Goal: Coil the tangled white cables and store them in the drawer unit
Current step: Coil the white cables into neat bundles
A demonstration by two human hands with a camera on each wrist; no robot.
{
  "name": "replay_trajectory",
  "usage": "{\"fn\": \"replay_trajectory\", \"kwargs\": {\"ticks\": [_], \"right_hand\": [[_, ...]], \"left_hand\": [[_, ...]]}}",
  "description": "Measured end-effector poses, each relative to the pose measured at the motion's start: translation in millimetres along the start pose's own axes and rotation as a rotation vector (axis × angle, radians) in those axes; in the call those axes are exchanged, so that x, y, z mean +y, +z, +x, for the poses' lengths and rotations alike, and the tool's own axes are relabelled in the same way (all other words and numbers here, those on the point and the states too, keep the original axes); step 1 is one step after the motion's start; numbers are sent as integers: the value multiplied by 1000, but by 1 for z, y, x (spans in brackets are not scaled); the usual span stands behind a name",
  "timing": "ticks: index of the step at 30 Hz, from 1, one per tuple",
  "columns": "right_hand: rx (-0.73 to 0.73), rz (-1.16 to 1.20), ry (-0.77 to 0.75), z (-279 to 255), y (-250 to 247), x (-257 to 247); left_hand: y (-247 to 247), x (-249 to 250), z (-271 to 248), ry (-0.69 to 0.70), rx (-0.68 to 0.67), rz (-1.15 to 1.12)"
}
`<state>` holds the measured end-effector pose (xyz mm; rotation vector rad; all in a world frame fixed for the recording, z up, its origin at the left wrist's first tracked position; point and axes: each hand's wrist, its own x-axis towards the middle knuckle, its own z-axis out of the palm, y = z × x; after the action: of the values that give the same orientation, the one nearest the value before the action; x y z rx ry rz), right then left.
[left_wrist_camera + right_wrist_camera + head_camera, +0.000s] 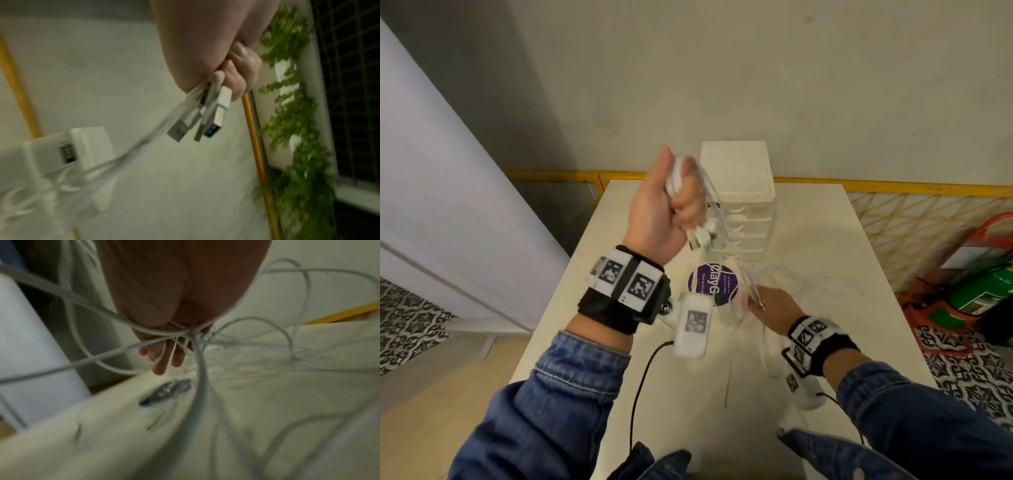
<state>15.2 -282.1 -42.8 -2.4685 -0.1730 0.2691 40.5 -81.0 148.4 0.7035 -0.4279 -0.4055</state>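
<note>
My left hand (671, 205) is raised in front of the white drawer unit (736, 168) and grips a bunch of white cables (678, 178) near their ends. Several USB plugs (205, 123) hang below the fist (236, 78). From there the strands slant down to my right hand (774, 301), low over the table (818, 222). In the right wrist view the cables (202, 369) converge at one spot under the palm, apparently pinched there, while the other fingers (164, 360) point straight out. Loose loops spread over the tabletop (287, 402). Everything is motion-blurred.
A round purple sticker (714, 284) lies on the table between the hands, in front of the drawer unit. A yellow railing (893, 186) runs behind the table. A green extinguisher (983, 294) in a red stand sits on the floor to the right.
</note>
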Motion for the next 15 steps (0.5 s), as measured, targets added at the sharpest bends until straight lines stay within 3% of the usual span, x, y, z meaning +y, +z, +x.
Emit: {"fn": "replay_trajectory", "kwargs": {"ticks": [3, 7, 10, 12, 13, 15], "right_hand": [[-39, 34, 21, -8, 6, 14], [-26, 366, -10, -4, -20, -12], [281, 429, -83, 3, -50, -35], [521, 359, -12, 4, -72, -49], [585, 286, 40, 5, -81, -56], [549, 11, 143, 3, -95, -70]], "left_hand": [[1, 16, 6, 110, 65, -30], [2, -3, 7, 2, 160, 194], [1, -14, 4, -96, 172, 280], [-1, -17, 2, -152, 177, 332], [-2, -17, 1, -177, 176, 359], [-2, -19, -1, -230, 168, 420]]}}
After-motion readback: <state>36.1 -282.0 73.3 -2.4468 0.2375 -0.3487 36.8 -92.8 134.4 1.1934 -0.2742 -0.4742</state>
